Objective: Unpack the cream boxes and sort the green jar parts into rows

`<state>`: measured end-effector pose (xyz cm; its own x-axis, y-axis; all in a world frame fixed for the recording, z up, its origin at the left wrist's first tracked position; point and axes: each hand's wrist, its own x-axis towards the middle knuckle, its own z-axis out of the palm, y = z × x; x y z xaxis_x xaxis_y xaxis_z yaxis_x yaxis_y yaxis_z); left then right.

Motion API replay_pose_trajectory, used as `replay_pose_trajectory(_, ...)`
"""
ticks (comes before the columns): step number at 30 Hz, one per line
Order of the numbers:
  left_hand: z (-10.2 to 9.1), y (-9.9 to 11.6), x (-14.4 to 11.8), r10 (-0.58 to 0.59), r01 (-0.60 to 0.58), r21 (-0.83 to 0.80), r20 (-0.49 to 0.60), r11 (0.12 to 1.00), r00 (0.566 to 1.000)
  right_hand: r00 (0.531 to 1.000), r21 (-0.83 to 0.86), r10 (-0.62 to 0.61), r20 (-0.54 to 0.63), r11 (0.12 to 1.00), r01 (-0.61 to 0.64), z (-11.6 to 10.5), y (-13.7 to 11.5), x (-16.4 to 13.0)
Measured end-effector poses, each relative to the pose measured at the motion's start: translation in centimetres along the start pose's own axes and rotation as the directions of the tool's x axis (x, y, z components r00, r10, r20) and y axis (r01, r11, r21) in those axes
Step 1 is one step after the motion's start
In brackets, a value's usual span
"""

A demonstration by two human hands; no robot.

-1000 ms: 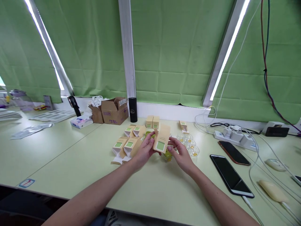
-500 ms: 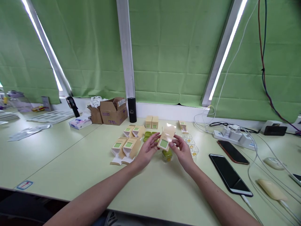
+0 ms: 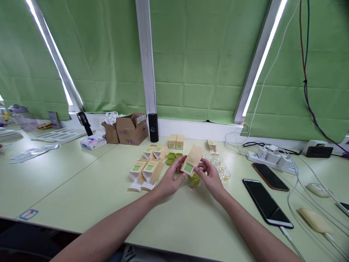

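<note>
Between my two hands is a small beige cardboard box (image 3: 193,158) with a green square on its front, tilted above the table. My left hand (image 3: 171,178) grips its left side, and my right hand (image 3: 210,177) pinches its lower right edge. Just below the box, a clear jar with a green lid (image 3: 194,180) stands on the table, partly hidden. Several green lids (image 3: 171,158) sit beyond my left hand. Clear jars with yellow dots (image 3: 223,170) stand to the right of my right hand. Open beige boxes (image 3: 151,171) lie left of my left hand.
Two upright beige boxes (image 3: 176,142) and another open one (image 3: 212,147) are farther back. A black cylinder (image 3: 153,127) stands beside a brown carton (image 3: 132,130). Phones (image 3: 267,202), a power strip (image 3: 269,160) and loose white cables occupy the right side.
The box has tilted and shifted slightly left and down. My left hand's fingers have moved behind its left side, with the thumb lower. The jar beneath stays in place.
</note>
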<state>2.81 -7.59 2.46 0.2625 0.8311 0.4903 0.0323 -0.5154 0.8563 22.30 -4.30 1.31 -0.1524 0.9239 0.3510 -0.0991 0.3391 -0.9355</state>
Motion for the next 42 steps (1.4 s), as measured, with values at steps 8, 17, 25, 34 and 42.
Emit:
replay_pose_trajectory(8,-0.08,0.12,-0.07,-0.011,0.011,0.007,-0.002,1.000,1.000,1.000,-0.037,-0.003,0.011,0.999,0.003,-0.08,0.18,0.02)
replay_pose_trajectory(17,-0.06,0.12,-0.05,-0.004,0.004,-0.052,0.002,0.999,1.000,0.997,0.014,-0.018,0.079,1.000,0.017,-0.11,0.24,-0.04)
replay_pose_trajectory(25,-0.10,-0.22,-0.01,0.024,-0.024,-0.047,-0.011,0.999,1.000,0.996,0.036,-0.012,0.093,0.999,0.009,0.07,-0.14,-0.42)
replay_pose_trajectory(34,-0.08,0.04,0.08,0.012,-0.013,-0.030,-0.028,0.999,1.000,0.995,0.066,-0.021,0.097,0.998,0.015,0.23,-0.41,-0.53)
replay_pose_trajectory(42,-0.18,-0.29,0.11,0.035,-0.035,-0.037,-0.002,0.999,0.999,0.998,0.113,0.050,0.042,0.992,-0.055,0.28,-0.72,-0.30)
